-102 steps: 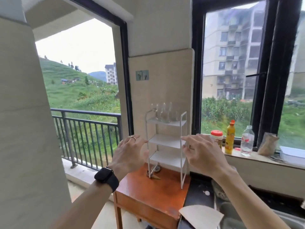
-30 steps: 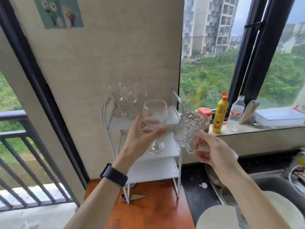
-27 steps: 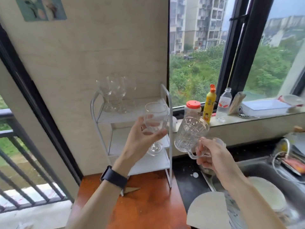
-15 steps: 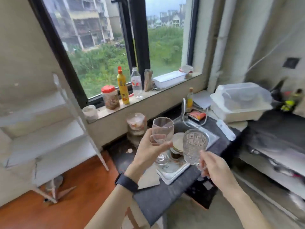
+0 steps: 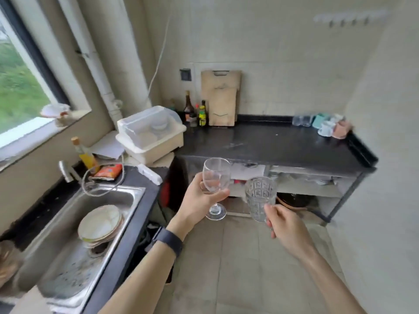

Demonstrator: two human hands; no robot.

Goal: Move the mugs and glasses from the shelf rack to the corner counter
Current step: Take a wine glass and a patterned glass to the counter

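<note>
Carry step was in hand: both items were off the rack and held in the air over the floor, short of the counter [image 5: 283, 143]. Left hand [image 5: 199, 200] was closed round the bowl of a wine glass [image 5: 215, 184], thumb at the front, stem and foot hanging free below, glass upright. Right hand [image 5: 285, 225] was closed on the back of a cut-glass mug [image 5: 260, 198], fingers [image 5: 269, 214] at its lower edge; the handle was hidden, so whether they hooked it could not be told. Mug was upright too, just beside the wine glass, not touching. The black counter stood ahead, bare across most of its top. At its far right corner sat a cluster of mugs [image 5: 333, 126] and some clear glasses [image 5: 301, 120], blurred. Chopping boards [image 5: 221, 103] and bottles [image 5: 195, 112] stood at the back left, a dish box [image 5: 152, 132] at the corner by the sink [image 5: 90, 223]. The rack was out of view. Judged next: step forward, reach both hands to the far right corner, set each piece down upright beside the cluster without knocking it. The wine glass called for its foot to land flat before the grip let go; a narrow foot would tip easily. The two pieces needed keeping apart on the way, glass on glass would chip.
</note>
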